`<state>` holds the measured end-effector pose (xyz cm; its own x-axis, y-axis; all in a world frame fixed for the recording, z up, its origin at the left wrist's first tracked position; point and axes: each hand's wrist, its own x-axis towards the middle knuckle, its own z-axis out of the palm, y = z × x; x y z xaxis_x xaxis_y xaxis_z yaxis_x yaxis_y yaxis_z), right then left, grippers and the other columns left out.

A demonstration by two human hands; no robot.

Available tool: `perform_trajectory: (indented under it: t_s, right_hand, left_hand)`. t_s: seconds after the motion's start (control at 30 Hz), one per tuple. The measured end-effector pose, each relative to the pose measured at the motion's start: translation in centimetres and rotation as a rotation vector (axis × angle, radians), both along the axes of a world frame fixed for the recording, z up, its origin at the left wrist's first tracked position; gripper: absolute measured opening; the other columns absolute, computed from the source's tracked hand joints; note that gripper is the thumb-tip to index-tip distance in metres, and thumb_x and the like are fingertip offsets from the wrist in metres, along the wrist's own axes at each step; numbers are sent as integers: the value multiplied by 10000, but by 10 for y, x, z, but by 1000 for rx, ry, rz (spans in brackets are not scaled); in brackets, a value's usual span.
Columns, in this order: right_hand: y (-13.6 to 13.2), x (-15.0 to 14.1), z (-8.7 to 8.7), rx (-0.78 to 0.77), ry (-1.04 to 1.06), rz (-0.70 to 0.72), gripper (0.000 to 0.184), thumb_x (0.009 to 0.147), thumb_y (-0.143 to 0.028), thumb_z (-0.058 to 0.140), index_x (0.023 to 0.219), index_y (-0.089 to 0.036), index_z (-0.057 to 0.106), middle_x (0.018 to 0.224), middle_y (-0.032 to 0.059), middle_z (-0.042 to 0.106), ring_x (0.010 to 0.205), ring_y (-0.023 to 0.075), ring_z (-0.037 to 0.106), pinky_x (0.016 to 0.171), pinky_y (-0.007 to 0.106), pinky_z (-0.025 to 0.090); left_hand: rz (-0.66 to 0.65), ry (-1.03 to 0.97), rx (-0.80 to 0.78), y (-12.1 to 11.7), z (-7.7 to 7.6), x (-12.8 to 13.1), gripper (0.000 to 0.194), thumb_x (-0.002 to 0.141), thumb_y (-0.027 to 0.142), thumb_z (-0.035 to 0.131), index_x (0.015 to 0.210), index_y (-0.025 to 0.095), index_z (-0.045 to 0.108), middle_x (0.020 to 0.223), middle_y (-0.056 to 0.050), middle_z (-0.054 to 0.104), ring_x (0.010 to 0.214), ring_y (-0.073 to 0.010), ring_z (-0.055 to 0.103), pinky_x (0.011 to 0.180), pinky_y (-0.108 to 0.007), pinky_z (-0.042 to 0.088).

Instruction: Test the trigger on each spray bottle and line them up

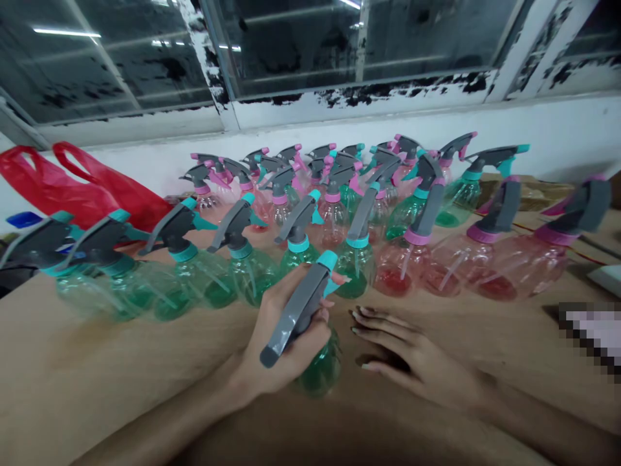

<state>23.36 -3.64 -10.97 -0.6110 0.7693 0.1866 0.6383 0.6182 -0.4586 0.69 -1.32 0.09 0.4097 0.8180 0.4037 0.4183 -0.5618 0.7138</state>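
My left hand (pixel 291 330) is wrapped round the neck of a green spray bottle (pixel 320 369) with a grey trigger head and a turquoise nozzle. The bottle stands near the table's front edge, its nozzle pointing away from me; the fingers hide its collar. To the right, my right hand (pixel 407 349) rests on the wooden table (pixel 194 362) with its fingers stretched out, holding nothing and apart from the bottle. Just beyond both hands runs a front row of green bottles (pixel 252 275) on the left and pink bottles (pixel 400 268) on the right.
More pink and green spray bottles (pixel 332 210) stand crowded behind the front row, against the white wall (pixel 548 129). A red plastic bag (pixel 97 194) lies at the back left. At the right are a brown package (pixel 528 191) and a blurred-out pale object (pixel 596 333).
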Motion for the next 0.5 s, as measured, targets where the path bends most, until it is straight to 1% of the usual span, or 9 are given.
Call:
perform_trajectory:
  t_s: [0.1, 0.17, 0.27, 0.37, 0.43, 0.5]
  right_hand:
    - [0, 1, -1, 10, 14, 8, 461, 896, -407, 489, 1327, -248, 449, 1413, 14, 434, 1326, 207, 333, 1078, 412, 347]
    - [0, 1, -2, 16, 42, 10, 466, 889, -396, 506, 1330, -257, 446, 1406, 20, 443, 1318, 220, 347, 1070, 429, 356]
    - [0, 1, -3, 17, 62, 7, 474, 881, -390, 520, 1332, -266, 443, 1399, 21, 452, 1313, 230, 356, 1060, 439, 367]
    - [1, 1, -3, 19, 60, 9, 466, 880, -393, 521, 1323, -266, 456, 1397, 18, 456, 1313, 227, 355, 1059, 431, 370]
    - [1, 1, -3, 18, 70, 6, 463, 876, -393, 526, 1318, -269, 462, 1389, 20, 466, 1307, 228, 365, 1057, 433, 371]
    - [1, 1, -3, 17, 84, 8, 468, 873, -390, 532, 1320, -272, 460, 1385, 23, 471, 1303, 233, 373, 1055, 440, 372]
  left_hand:
    - [-2, -18, -8, 0, -2, -1, 287, 713, 93, 465, 959, 196, 572, 797, 2, 557, 639, -131, 567, 606, -256, 495]
    - [-4, -10, 6, 0, -1, -1, 283, 714, 108, 469, 964, 189, 573, 778, 6, 552, 615, -129, 556, 591, -258, 494]
    - [-1, 41, 36, -1, 3, -1, 216, 714, 121, 461, 881, 186, 582, 737, 12, 553, 587, -129, 548, 575, -266, 482]
    - [-23, 86, 52, -2, 9, -2, 167, 716, 115, 441, 804, 187, 562, 755, 6, 569, 622, -135, 561, 596, -267, 482]
    - [-36, 105, 53, -2, 11, -2, 161, 717, 116, 435, 790, 200, 551, 771, 3, 580, 653, -144, 567, 615, -272, 486]
    - [-8, 100, 41, 0, 11, -2, 169, 716, 149, 443, 804, 221, 567, 746, 7, 579, 618, -149, 552, 602, -286, 489]
